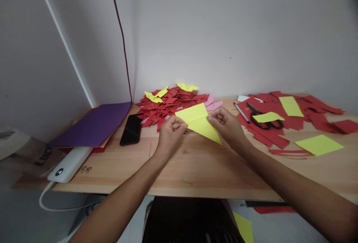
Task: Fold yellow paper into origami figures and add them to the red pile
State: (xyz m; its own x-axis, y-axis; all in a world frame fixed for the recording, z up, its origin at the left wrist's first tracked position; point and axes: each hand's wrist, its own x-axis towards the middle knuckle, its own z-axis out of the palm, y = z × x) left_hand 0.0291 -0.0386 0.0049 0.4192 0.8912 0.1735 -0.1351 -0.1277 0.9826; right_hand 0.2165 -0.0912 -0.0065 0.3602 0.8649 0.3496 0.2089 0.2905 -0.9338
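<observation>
A yellow sheet of paper (201, 124) with a crease across its middle is held up above the wooden table. My left hand (171, 133) pinches its left edge at the crease, thumb on top. On the opposite edge, my right hand (227, 124) grips the paper between thumb and fingers. Just behind lies a heap of folded red paper pieces (170, 103), with two folded yellow pieces, one of them a yellow folded shape (187, 87), on top.
Left stand a black phone (131, 129), purple sheets (97, 125) and a white power bank (71, 164) with a cable. On the right, red paper strips (268, 134) lie around black-handled scissors (264, 123), a pen (242, 112) and a yellow sheet (319, 145). The wooden table (212, 183) ends in front of me.
</observation>
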